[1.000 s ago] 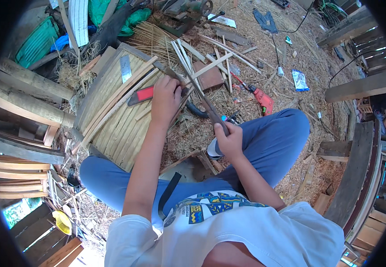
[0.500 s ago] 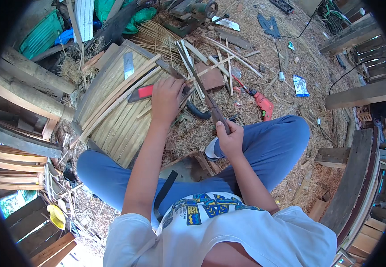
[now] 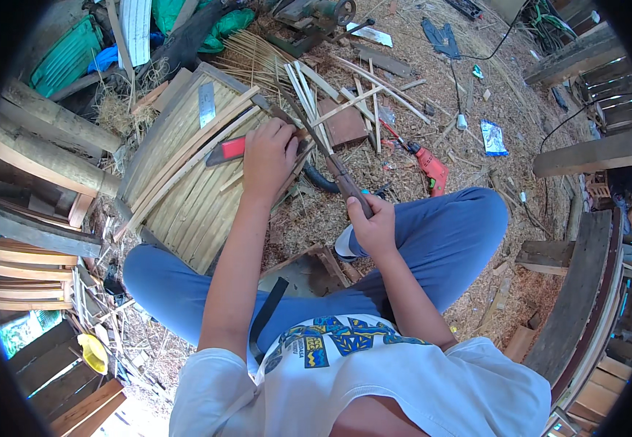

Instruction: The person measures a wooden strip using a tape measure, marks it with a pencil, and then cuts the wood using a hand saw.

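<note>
My right hand (image 3: pixel 371 227) is closed around the brown handle of a long knife (image 3: pixel 343 177). Its narrow dark blade points up and to the left, past the fingers of my left hand. My left hand (image 3: pixel 268 156) is closed at the right corner of a slatted wooden panel (image 3: pixel 185 215), near the blade. A thin wooden strip (image 3: pixel 305 132) shows at its fingertips and seems to be gripped; the fingers hide part of it. A dark flat piece with a red patch (image 3: pixel 233 148) sticks out left from under that hand.
Long strips (image 3: pixel 192 146) and a metal plate (image 3: pixel 207 105) lie on the panel. To the right, a red power drill (image 3: pixel 430 169) rests on shavings, near a brown block (image 3: pixel 345 124) and loose sticks. A wooden tray-like piece (image 3: pixel 297 271) sits between my legs.
My left hand has shifted very slightly left. The knife's blade has swung a little left and nearer to upright in my right hand, which keeps its hold.
</note>
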Demonstrator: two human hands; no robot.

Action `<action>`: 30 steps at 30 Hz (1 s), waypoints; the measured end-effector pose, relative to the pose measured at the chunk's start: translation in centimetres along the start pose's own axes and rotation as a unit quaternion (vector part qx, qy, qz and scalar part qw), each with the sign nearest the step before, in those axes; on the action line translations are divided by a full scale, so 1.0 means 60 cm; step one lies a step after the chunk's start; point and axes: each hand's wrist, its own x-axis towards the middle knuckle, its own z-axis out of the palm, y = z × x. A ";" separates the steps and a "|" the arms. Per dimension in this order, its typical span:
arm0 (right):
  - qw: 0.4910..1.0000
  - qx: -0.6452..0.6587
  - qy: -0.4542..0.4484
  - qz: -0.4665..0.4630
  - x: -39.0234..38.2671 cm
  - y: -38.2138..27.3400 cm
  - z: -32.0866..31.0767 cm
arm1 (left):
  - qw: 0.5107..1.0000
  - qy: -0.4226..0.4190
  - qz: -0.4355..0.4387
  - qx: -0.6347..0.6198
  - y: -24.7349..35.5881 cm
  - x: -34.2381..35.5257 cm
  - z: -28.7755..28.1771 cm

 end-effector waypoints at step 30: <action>1.000 0.028 -0.005 0.006 0.001 -0.011 -0.001 | 0.999 0.029 -0.019 -0.006 -0.008 -0.002 0.007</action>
